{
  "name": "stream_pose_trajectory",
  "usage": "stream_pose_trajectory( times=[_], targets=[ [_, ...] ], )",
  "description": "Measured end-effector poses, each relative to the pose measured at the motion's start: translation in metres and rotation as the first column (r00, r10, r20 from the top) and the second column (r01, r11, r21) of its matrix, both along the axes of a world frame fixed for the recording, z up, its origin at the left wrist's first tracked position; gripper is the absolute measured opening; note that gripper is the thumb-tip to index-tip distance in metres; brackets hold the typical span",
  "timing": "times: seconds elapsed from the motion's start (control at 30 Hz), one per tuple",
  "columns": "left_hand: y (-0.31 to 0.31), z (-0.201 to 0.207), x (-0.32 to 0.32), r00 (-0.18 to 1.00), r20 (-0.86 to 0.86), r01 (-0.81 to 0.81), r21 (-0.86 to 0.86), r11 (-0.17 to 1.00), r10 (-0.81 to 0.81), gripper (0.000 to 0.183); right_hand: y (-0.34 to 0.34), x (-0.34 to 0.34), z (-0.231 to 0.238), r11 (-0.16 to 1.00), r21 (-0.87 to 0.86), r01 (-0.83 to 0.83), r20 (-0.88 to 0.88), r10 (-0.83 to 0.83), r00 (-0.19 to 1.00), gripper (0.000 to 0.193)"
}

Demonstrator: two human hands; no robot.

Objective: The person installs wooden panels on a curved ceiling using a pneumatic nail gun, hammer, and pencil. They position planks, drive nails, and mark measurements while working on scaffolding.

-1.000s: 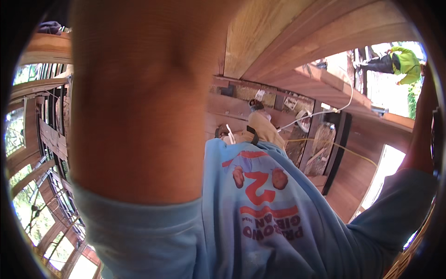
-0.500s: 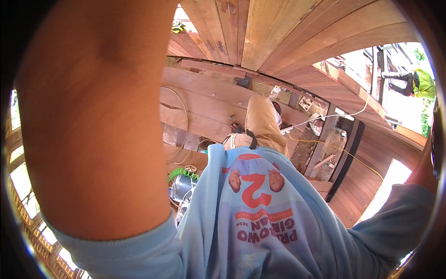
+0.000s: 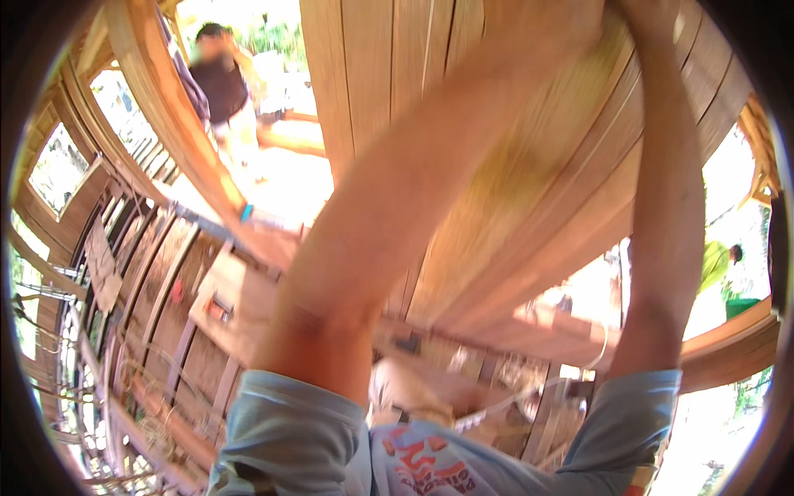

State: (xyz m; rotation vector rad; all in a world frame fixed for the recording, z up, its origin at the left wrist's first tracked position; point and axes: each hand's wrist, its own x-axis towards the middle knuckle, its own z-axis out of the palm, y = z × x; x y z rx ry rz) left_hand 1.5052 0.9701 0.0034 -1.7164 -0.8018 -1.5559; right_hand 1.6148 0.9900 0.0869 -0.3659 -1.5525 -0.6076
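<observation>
Both my arms reach up along a wall of upright wooden planks [image 3: 364, 74]. My left hand [image 3: 558, 15] lies at the top edge of the picture, blurred, close to the planks. Beside it, my right hand [image 3: 647, 11] is also cut off by the top edge. The fingers of both hands are out of the picture or smeared, so what they hold, if anything, cannot be made out. Light blue sleeves end above my elbows.
A person in dark clothing [image 3: 222, 83] stands beyond a wooden post [image 3: 178, 99] at the upper left. Another in a yellow-green top [image 3: 715, 266] is at the right. Wooden boards and joists [image 3: 178, 273] lie lower left. A pale cable [image 3: 597, 355] hangs by the planks.
My view has swung to the left and up along the plank wall. My left arm has moved from the near left toward the upper right, and my right arm is now raised beside it.
</observation>
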Motion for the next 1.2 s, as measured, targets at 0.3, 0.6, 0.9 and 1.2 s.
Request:
stream_pose_trajectory(
  times=[0.3,0.6,0.9,1.2],
  targets=[
    [0.072,0.014,-0.018,0.986,0.067,0.106,0.446,0.889,-0.151,0.036,0.036,-0.015,0.007,0.928,-0.163,-0.336,-0.239,0.294,0.926,0.025],
    [0.064,0.017,-0.008,0.928,0.109,0.278,0.431,0.859,-0.355,0.032,0.012,-0.011,0.0,0.939,-0.13,-0.32,-0.228,0.286,0.931,0.024],
    [0.062,0.015,-0.013,0.903,0.085,0.365,0.368,0.855,-0.422,0.021,0.017,-0.014,-0.002,0.988,-0.042,-0.149,-0.144,0.142,0.979,0.019],
    [0.062,0.017,0.0,0.885,0.152,0.355,0.393,0.848,-0.441,0.014,0.001,-0.02,0.002,0.978,-0.177,-0.107,-0.228,0.065,0.972,0.022]
  ],
)
